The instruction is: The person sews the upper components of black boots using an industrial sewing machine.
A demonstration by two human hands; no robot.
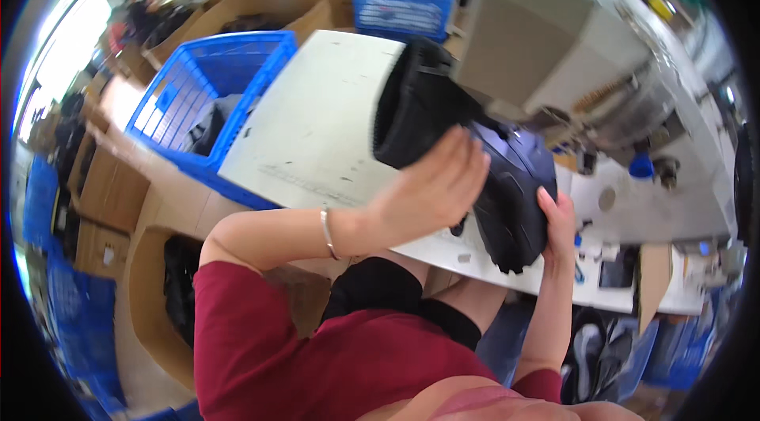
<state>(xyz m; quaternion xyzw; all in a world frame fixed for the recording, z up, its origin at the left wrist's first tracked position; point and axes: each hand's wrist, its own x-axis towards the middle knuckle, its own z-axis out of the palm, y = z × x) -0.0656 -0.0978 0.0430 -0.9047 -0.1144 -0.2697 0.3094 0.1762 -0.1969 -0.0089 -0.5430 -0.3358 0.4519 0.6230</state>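
A black boot (511, 203) is held under the sewing machine's head (546, 124), its wide shaft opening toward the left and its sole edge toward me. My left hand (435, 183) grips it at the ankle, fingers long and close together, thumb hidden. At its right side my right hand (558, 219) holds the lower part of the boot, thumb on top and the other fingers mostly out of sight. The machine hides the spot where it meets the boot.
The white work table (317, 104) runs under the boot. Left of it stands a blue crate (226, 132) with dark pieces inside; another blue crate (404, 5) is farther back. A large cardboard bin (154, 314) sits near my left elbow. Shoes (590, 350) lie below the table at right.
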